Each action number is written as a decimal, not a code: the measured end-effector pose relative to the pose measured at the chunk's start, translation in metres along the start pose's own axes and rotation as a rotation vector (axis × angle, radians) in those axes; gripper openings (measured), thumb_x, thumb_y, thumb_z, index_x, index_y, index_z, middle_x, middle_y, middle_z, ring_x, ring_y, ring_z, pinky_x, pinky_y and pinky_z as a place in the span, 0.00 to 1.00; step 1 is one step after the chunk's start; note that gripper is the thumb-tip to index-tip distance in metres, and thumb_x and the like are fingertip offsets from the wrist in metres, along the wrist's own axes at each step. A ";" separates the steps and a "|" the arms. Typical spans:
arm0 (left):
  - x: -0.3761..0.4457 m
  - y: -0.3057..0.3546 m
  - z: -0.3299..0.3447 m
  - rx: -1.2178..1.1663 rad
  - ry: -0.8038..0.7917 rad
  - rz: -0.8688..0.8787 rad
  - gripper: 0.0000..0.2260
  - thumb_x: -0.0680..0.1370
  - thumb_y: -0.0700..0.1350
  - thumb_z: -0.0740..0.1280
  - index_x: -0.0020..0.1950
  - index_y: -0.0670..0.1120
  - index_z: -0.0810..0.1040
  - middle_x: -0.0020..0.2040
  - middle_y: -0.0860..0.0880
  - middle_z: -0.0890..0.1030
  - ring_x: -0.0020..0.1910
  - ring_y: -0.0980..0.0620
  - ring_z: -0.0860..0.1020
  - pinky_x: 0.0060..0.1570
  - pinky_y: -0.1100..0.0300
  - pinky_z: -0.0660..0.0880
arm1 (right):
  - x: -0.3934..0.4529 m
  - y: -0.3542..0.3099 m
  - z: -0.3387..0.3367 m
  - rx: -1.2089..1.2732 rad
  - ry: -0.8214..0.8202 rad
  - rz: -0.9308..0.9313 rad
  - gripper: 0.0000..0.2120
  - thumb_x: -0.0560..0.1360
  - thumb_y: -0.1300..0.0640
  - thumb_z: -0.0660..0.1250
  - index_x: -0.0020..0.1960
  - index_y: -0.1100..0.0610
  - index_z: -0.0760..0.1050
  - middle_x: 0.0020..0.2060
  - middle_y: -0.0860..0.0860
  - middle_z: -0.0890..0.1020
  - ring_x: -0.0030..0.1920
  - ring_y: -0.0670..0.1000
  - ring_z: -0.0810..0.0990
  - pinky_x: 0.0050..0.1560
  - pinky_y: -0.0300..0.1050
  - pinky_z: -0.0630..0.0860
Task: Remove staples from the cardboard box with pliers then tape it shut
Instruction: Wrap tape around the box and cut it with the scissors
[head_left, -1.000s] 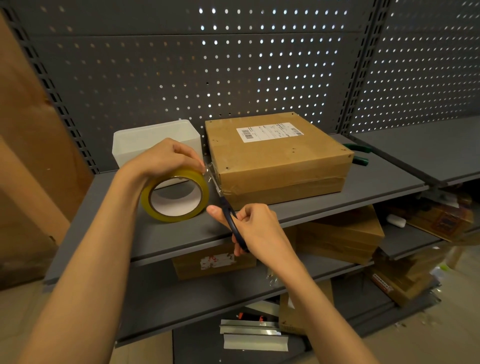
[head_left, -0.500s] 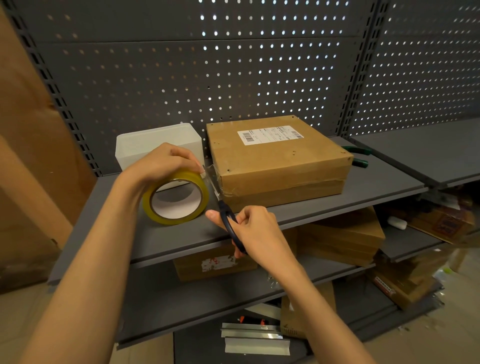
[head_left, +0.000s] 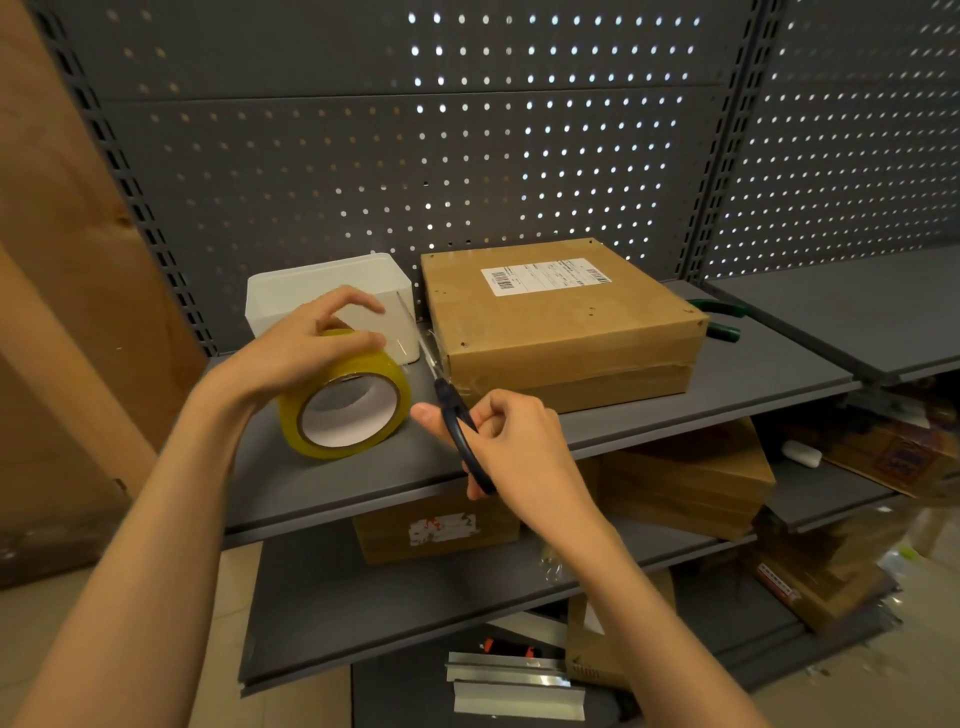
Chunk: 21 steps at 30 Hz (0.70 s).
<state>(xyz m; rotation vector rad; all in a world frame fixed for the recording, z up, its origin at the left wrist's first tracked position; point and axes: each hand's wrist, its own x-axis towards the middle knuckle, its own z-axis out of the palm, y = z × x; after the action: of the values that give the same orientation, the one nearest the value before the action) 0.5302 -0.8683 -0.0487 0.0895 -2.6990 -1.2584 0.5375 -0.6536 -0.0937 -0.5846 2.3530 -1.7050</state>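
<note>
A flat brown cardboard box (head_left: 561, 322) with a white shipping label lies on the grey shelf (head_left: 727, 374). Clear tape runs along its front face. My left hand (head_left: 306, 348) grips a yellowish roll of clear tape (head_left: 345, 402) standing on edge left of the box; a loose strip of tape rises from the roll toward the box's left corner. My right hand (head_left: 498, 441) holds dark-handled scissors (head_left: 457, 421), whose blades point up at the box's left front corner. Green-handled pliers (head_left: 719, 317) lie behind the box's right side, partly hidden.
A white plastic tub (head_left: 332, 291) stands behind the tape roll against the pegboard back wall. Lower shelves hold several cardboard boxes (head_left: 685, 478) and metal brackets (head_left: 514, 686). A wooden panel (head_left: 57, 260) leans at the left.
My left hand has pulled the roll left and slightly away from the box, and its fingers have lifted on top. The scissors stay at the box's corner.
</note>
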 end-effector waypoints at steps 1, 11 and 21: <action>-0.002 0.001 -0.002 0.027 -0.015 -0.020 0.13 0.75 0.51 0.66 0.58 0.58 0.70 0.47 0.48 0.77 0.46 0.50 0.77 0.42 0.62 0.73 | 0.000 -0.001 -0.001 0.013 0.000 -0.008 0.21 0.66 0.39 0.71 0.37 0.57 0.70 0.30 0.53 0.78 0.22 0.44 0.77 0.26 0.35 0.73; -0.014 0.012 -0.006 0.251 -0.034 -0.122 0.19 0.74 0.59 0.65 0.45 0.43 0.82 0.42 0.42 0.81 0.38 0.49 0.76 0.37 0.59 0.71 | 0.000 0.000 -0.010 0.137 0.002 -0.061 0.20 0.67 0.44 0.72 0.38 0.60 0.71 0.31 0.58 0.77 0.23 0.45 0.76 0.24 0.35 0.72; -0.016 -0.006 0.012 0.425 0.163 0.232 0.11 0.75 0.53 0.66 0.42 0.45 0.76 0.36 0.46 0.76 0.34 0.51 0.73 0.33 0.58 0.66 | 0.002 0.001 -0.017 0.226 0.003 -0.073 0.29 0.60 0.39 0.71 0.42 0.65 0.73 0.33 0.63 0.76 0.27 0.51 0.77 0.26 0.38 0.74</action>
<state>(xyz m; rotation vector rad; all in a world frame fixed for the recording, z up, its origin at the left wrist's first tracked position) 0.5441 -0.8612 -0.0632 -0.0666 -2.6905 -0.5772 0.5293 -0.6390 -0.0893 -0.6345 2.1234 -1.9697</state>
